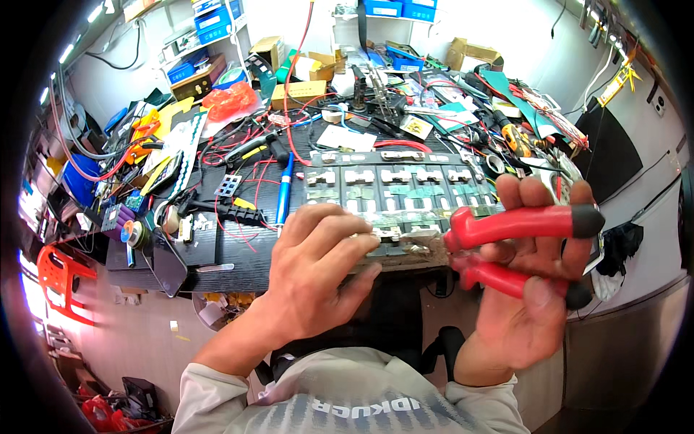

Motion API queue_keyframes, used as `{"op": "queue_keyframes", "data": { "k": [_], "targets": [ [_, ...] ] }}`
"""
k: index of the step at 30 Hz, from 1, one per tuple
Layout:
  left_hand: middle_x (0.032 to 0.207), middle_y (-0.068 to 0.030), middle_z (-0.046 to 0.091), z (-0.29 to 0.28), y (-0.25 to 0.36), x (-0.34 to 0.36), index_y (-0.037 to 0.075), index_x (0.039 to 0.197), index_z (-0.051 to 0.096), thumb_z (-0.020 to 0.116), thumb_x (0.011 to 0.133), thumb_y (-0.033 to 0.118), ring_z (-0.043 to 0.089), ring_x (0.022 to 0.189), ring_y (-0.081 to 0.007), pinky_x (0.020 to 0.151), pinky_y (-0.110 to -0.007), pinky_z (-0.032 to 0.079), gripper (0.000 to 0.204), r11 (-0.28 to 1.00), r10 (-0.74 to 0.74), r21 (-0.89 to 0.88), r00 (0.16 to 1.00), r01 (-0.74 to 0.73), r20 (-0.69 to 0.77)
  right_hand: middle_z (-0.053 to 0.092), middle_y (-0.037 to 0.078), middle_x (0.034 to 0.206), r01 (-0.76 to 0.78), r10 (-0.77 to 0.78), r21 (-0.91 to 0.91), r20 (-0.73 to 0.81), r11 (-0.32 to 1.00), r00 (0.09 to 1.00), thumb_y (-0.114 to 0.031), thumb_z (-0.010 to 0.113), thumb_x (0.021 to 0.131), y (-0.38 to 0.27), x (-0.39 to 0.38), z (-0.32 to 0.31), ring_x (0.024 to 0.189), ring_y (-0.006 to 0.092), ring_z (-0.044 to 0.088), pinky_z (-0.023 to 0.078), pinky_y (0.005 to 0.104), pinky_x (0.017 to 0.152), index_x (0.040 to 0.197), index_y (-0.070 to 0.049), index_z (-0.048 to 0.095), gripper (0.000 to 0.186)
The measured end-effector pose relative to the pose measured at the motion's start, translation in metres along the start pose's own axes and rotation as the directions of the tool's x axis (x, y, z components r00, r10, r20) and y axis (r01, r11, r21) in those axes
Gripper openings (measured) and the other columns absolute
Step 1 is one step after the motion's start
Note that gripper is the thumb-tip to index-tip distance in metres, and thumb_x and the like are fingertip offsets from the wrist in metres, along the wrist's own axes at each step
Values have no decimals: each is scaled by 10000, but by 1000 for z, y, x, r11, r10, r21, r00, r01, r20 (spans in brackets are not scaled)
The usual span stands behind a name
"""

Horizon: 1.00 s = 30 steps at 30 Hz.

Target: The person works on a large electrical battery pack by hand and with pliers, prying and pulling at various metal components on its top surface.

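Observation:
In front of me on the black table lies a flat battery module (405,193) with rows of metal tabs and greenish strips. My left hand (314,264) is at its near left corner, fingers bent over the top and thumb below, gripping the edge. In my right hand (535,289) is a pair of pliers (513,226) with red handles and black ends. The handles are spread between my palm, thumb and fingers. The pliers' jaws point left at the module's near right edge; whether they grip anything there is hard to see.
A blue pen-shaped tool (285,194) lies left of the module, among red wires. A black glue gun (269,150), cardboard boxes (298,94) and a red plastic bag (231,101) crowd the far side. A yellow-black power drill (512,135) lies far right. A dark phone-like slab (166,264) overhangs the front-left edge.

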<state>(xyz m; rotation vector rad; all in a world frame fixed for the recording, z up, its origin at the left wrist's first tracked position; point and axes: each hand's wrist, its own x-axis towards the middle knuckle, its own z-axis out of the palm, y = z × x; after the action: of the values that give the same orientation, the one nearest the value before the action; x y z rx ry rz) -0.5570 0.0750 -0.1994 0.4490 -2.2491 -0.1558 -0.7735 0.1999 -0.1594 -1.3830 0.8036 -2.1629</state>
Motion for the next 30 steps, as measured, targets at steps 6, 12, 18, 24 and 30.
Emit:
{"op": "queue_keyframes", "data": {
  "k": [6, 12, 18, 24, 30],
  "targets": [
    [1283, -94, 713, 22, 3, 14, 70, 1181, 726, 928, 715, 224, 598, 1265, -363, 1067, -506, 474, 531, 988, -91, 125, 995, 87, 28, 538, 324, 1541, 184, -183, -9, 75, 983, 980, -251, 655, 928, 25, -16, -3, 1414, 442, 574, 590, 389, 904, 1712, -60, 283, 889],
    [1200, -74, 710, 30, 2, 15, 87, 1145, 732, 969, 650, 323, 606, 1237, -342, 1053, -494, 443, 597, 975, -159, 156, 987, 160, -18, 560, 311, 1513, 197, -197, 4, 38, 980, 980, -243, 674, 905, 42, -22, -1, 1357, 413, 609, 577, 401, 925, 1704, -52, 284, 910],
    [1185, -59, 715, 33, 1, 14, 101, 1097, 744, 968, 653, 339, 609, 1237, -336, 1049, -487, 434, 552, 968, -160, 191, 987, 161, -18, 581, 296, 1487, 218, -217, -23, 13, 976, 976, -248, 693, 908, 43, -26, 9, 1293, 384, 636, 570, 429, 940, 1694, -36, 288, 909],
    [1166, -51, 720, 33, 0, 12, 104, 1061, 747, 959, 658, 334, 615, 1242, -339, 1053, -515, 428, 509, 973, -159, 169, 987, 160, -17, 620, 342, 1419, 153, -172, -161, -106, 975, 979, -224, 682, 945, 35, -28, 26, 1150, 338, 685, 572, 404, 911, 1686, 18, 274, 880],
    [1151, -58, 716, 33, -3, 8, 99, 1036, 740, 941, 685, 337, 622, 1231, -342, 1069, -542, 427, 470, 979, -151, 138, 988, 152, -15, 645, 322, 1362, 128, -152, -156, -157, 979, 976, -318, 687, 963, 42, -30, 33, 1082, 319, 691, 565, 423, 901, 1673, 27, 293, 883]
  ]
}}
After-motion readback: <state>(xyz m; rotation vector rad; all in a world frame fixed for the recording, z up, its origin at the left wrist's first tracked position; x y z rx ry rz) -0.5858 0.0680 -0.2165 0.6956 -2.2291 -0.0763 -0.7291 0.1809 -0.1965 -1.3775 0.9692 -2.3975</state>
